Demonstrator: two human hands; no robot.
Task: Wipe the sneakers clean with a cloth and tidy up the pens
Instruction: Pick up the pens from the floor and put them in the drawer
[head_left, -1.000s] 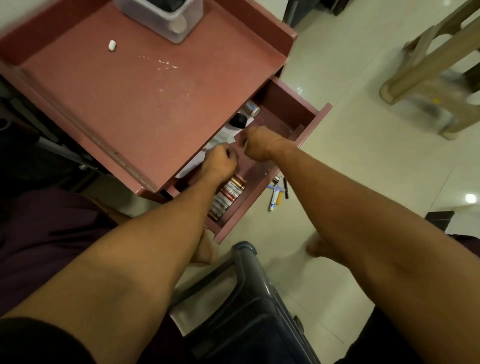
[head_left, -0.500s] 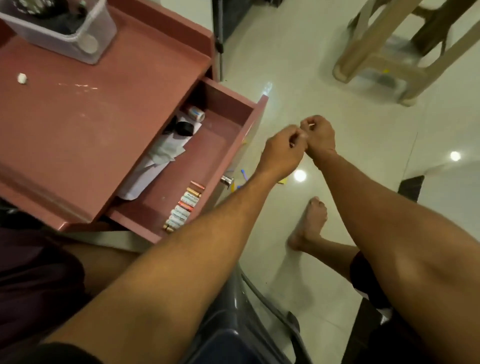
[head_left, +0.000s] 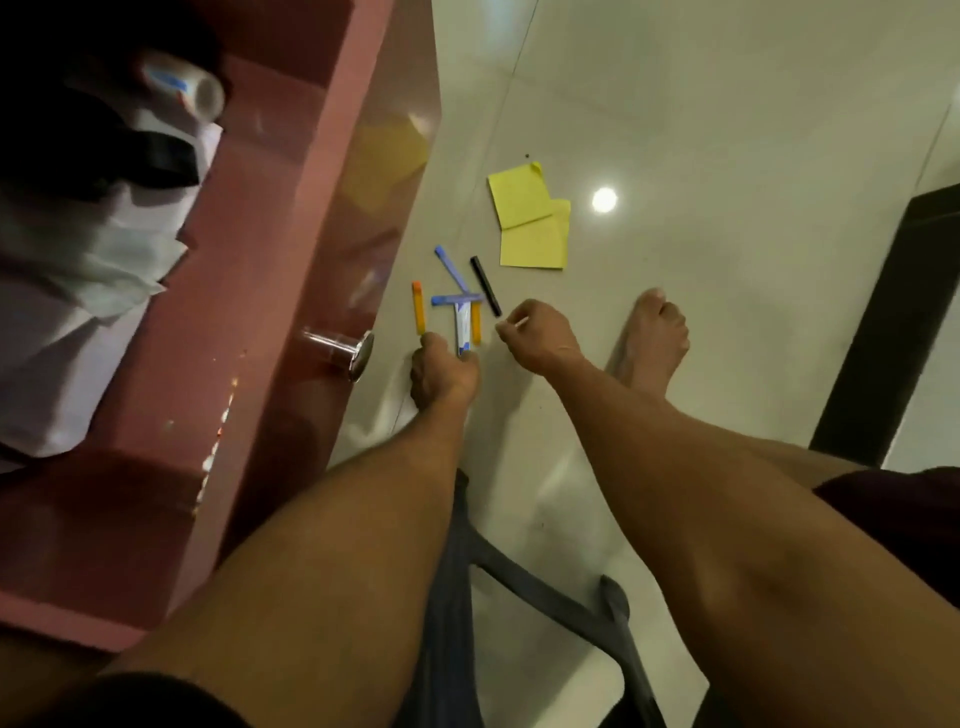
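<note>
Plastic pens (head_left: 462, 323) now reached by left hand (head_left: 444, 374); right hand (head_left: 540, 332) curled; grips unclear.

On the floor (head_left: 727, 130) lie two orange pens (head_left: 418, 306), two blue pens (head_left: 451, 267), one black pen (head_left: 485, 286), one white-and-blue pen (head_left: 462, 327) and two yellow sticky notes (head_left: 519, 202); the right hand (head_left: 540, 332) pinches one thin stick (head_left: 511, 324).

pens (head_left: 457, 299): orange, blue, black | sticky notes (head_left: 530, 223): yellow | drawer (head_left: 291, 234): maroon
</note>
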